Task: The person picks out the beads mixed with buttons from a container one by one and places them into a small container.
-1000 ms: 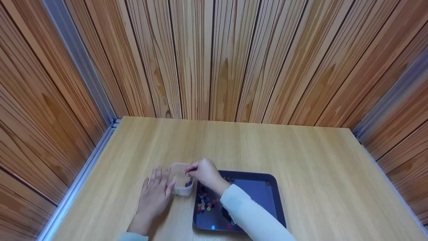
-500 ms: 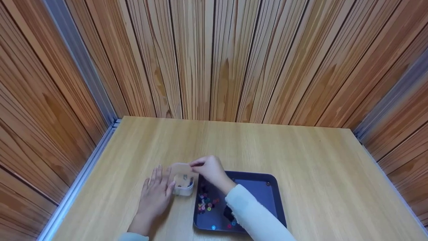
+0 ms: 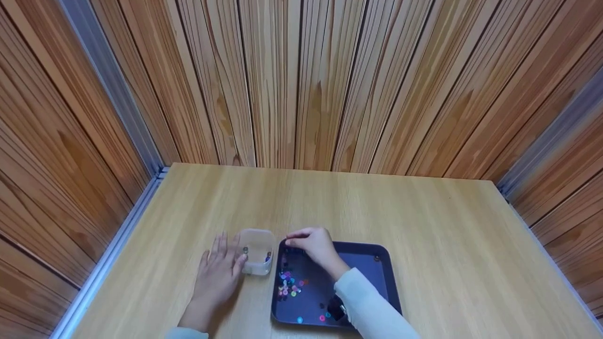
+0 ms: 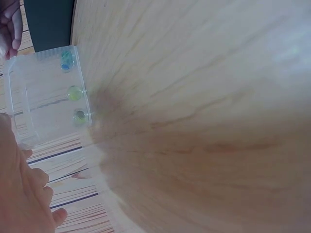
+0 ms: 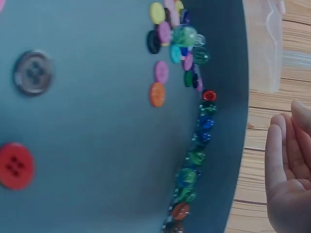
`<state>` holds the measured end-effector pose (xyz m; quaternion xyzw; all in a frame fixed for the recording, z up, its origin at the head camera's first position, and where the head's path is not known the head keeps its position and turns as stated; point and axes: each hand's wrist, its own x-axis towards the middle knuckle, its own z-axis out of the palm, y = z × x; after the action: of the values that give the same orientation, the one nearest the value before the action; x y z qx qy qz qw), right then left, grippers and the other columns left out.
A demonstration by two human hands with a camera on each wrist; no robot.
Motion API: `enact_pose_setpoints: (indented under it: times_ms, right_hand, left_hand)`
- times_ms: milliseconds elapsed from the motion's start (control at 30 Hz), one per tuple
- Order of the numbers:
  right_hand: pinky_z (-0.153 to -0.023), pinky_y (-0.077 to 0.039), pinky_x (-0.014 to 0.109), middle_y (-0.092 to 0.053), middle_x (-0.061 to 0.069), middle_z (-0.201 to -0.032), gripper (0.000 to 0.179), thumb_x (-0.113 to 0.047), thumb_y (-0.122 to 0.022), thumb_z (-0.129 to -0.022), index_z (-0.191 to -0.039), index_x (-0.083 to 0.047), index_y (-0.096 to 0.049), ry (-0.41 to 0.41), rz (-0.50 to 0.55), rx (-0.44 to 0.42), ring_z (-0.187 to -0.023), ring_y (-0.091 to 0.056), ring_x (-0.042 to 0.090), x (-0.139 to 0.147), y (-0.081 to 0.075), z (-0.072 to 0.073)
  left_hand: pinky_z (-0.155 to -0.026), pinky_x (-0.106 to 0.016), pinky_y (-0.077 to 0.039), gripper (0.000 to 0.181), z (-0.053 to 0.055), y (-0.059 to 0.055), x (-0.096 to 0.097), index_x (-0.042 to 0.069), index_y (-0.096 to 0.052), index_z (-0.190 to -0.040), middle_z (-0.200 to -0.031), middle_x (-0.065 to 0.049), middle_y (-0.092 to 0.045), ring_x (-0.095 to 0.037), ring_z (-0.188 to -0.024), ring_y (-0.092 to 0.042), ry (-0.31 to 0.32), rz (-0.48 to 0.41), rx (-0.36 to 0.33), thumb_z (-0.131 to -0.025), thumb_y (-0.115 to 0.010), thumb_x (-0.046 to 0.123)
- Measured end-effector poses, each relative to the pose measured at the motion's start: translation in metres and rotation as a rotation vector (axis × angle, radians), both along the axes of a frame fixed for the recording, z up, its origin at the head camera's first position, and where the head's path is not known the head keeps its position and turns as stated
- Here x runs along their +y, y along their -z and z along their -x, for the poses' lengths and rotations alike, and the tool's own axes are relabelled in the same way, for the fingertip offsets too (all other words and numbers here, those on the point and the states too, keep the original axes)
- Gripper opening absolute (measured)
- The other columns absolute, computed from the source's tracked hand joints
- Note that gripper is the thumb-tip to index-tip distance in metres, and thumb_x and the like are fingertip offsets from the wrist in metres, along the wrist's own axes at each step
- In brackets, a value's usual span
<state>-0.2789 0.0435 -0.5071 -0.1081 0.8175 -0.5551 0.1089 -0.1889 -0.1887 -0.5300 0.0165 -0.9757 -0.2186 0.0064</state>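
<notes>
A clear plastic container stands just left of the dark tray. Glass marbles in green and blue lie at its bottom. My left hand lies against the container's left side, fingers stretched out and thumb along the wall. Over the tray's far left corner is my right hand, its thumb close to the loosely bent fingers. No object shows between them in the right wrist view. Below it, more marbles line the tray's wall, with a heap of coloured buttons beside them.
Loose buttons lie apart in the tray, among them a red one and a dark one. The pale wooden table extends to the right and behind. Wood-patterned walls enclose its back and sides.
My right hand has moved from above the container rightward to the tray's far left corner. Marbles now show at the container's left side. My left hand stays in place.
</notes>
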Motion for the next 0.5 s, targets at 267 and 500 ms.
enact_pose_setpoints:
  times_ms: [267,500]
  right_hand:
    - [-0.086,-0.052,0.031,-0.073,0.000,-0.095,0.022,-0.026,-0.075,-0.078,-0.096,-0.015,-0.075,-0.036,-0.015,-0.098,-0.092,-0.066,0.013,0.005,0.011,-0.003]
    - [-0.086,-0.053,0.031,-0.072,0.001,-0.097,0.020,-0.025,-0.074,-0.078,-0.095,-0.015,-0.075,-0.055,-0.019,-0.121,-0.092,-0.067,0.013,0.008,0.015,-0.003]
  left_hand:
    - [-0.113,-0.058,-0.005,0.060,0.000,0.000,0.000,0.023,-0.008,-0.150,-0.157,-0.014,-0.003,-0.032,-0.144,-0.001,0.006,-0.008,-0.002,-0.099,-0.028,0.046]
    - [-0.113,-0.058,-0.005,0.060,0.001,0.000,0.000,0.022,-0.009,-0.150,-0.156,-0.014,-0.004,-0.032,-0.144,-0.001,0.005,-0.007,-0.004,-0.099,-0.028,0.047]
